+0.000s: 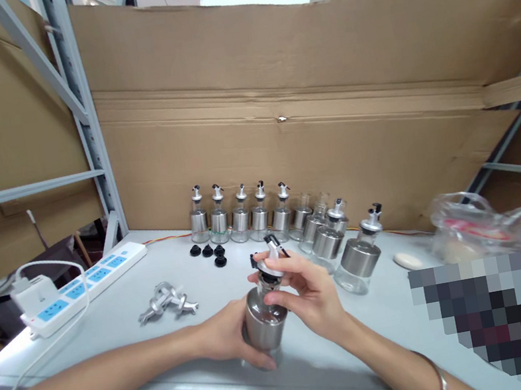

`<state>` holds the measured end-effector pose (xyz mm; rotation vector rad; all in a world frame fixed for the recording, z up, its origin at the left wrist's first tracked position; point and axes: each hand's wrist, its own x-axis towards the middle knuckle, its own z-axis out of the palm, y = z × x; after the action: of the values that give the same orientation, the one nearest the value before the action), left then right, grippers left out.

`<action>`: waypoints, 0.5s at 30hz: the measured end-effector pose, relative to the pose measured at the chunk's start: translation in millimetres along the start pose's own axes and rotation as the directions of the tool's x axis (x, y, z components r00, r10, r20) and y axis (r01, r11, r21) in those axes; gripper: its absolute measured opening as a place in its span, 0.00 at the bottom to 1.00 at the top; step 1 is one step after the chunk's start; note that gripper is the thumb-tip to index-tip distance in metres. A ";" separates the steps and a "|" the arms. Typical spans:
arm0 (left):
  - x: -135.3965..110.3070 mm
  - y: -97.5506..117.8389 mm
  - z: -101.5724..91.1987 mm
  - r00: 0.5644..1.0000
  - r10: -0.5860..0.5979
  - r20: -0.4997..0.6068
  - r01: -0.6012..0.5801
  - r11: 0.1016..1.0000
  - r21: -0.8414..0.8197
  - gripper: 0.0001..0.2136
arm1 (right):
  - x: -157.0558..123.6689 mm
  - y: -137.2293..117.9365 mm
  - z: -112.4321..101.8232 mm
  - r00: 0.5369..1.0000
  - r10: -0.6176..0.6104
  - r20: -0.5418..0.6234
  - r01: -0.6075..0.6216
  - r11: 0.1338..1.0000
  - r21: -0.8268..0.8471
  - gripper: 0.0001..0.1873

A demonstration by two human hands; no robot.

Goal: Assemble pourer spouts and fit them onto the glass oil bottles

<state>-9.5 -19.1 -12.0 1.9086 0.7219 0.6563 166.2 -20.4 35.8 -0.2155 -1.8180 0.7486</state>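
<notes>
Steel-banded glass bottle, in the head view, stands at six o'clock on a pale table, the left hand wrapped around its body. The right hand has its thumb and fingers closed about the silver pourer and neck. From this bottle, a row of similar bottles runs eleven to two o'clock; black stoppers lie at eleven, loose silver pourers at ten.
</notes>
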 end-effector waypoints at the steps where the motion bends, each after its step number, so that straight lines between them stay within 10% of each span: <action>1: -0.1 -0.1 0.0 1.000 -0.001 0.001 0.001 1.000 0.000 0.24 | 0.0 -0.2 -0.2 1.000 0.002 -0.001 -0.002 1.000 -0.003 0.23; 15: 0.0 -0.1 0.5 1.000 -0.009 0.011 0.009 1.000 -0.006 0.22 | 0.7 -2.7 -2.3 0.993 -0.104 0.052 0.112 0.970 -0.216 0.20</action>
<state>-9.1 -19.4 -12.2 1.9009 0.7205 0.6413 168.6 -21.3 38.4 -0.2437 -1.9348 0.4795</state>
